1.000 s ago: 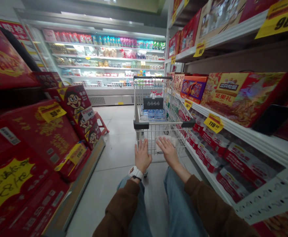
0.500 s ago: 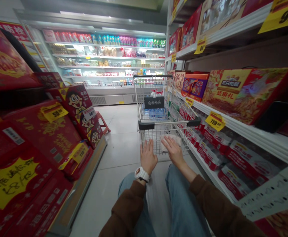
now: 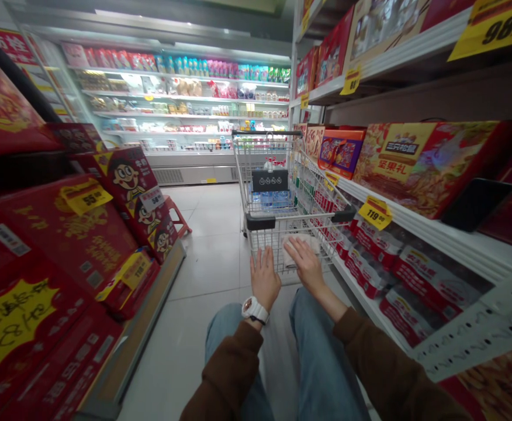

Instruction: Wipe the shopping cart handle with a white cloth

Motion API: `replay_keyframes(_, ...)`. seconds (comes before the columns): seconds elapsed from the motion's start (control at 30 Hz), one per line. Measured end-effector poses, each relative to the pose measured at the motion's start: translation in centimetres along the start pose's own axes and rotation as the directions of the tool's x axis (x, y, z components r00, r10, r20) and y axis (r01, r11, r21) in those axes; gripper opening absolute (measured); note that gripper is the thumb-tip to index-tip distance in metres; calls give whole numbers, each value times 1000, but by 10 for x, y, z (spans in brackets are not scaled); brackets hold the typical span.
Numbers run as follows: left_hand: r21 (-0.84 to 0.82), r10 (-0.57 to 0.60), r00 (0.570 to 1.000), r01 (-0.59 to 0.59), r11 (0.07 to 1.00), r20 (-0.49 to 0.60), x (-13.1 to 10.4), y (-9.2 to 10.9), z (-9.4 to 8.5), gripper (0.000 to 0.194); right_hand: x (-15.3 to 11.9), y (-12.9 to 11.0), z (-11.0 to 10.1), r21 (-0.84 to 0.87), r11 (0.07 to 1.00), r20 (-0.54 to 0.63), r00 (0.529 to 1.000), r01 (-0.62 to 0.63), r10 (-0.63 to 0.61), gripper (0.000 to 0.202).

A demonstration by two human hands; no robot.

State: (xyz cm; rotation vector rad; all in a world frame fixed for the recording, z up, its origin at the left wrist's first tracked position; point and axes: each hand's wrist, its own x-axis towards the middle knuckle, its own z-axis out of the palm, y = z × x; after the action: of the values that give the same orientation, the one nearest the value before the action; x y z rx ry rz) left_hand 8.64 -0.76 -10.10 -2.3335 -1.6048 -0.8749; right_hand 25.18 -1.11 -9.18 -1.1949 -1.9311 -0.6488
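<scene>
Shop aisle, pale tiled floor [image 3: 207,257]. Red boxes [image 3: 85,234] stacked left, shelf [image 3: 435,234] with price tags right, fridge wall [image 3: 181,105] at the far end. Cart [image 3: 291,199] by the shelf's front edge. My left hand [image 3: 265,278] and right hand [image 3: 307,266] rest flat on its rear mesh, fingers spread, gripping nothing. Versus half a second ago: barely any shift.

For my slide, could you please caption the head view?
Both hands, left hand and right hand, flat against a shopping cart.
</scene>
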Motion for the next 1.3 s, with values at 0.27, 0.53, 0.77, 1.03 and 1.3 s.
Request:
replay_keyframes(0.27,20,44,999,-44,999,10,-4,7,-1,73,-9,0,9,-44,999,40,999,27,-25,74)
replay_keyframes(0.53,10,-5,999,6,1000,-42,-9,-17,-16,71,8,-7,-16,4,1000,12,999,31,-31,81)
replay_keyframes(0.77,-16,-1,999,1,1000,42,3,-41,-24,71,3,-14,15,-37,998,19,999,48,-48,70)
replay_keyframes(1.03,-44,-12,999,14,999,39,1,-37,-23,71,12,-26,2,35,999,48,999,-19,18,82)
replay_keyframes(1.3,-22,9,999,-9,1000,40,-4,-29,-22,74,-6,-28,11,40,999,78,997,-10,7,80)
